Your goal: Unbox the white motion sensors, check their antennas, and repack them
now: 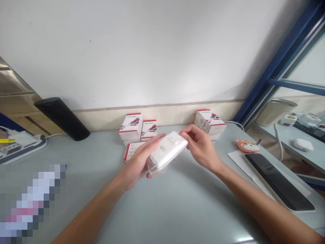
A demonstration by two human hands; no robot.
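Observation:
A white, boxy plastic device in a clear plastic wrap is held tilted above the table. My left hand is closed around its left side, thumb on top and fingers underneath. The loose wrap crumples at the near left end. With thumb and forefinger, my right hand pinches the far right corner of the wrapped device; whether it grips only the wrap there I cannot tell. Behind my left hand lies a white and red carton, partly covered by that hand.
Against the wall stand cartons on the left and more cartons on the right. A black cylinder leans at the left, near a power strip. On the right are a phone, papers and an orange animal-faced case.

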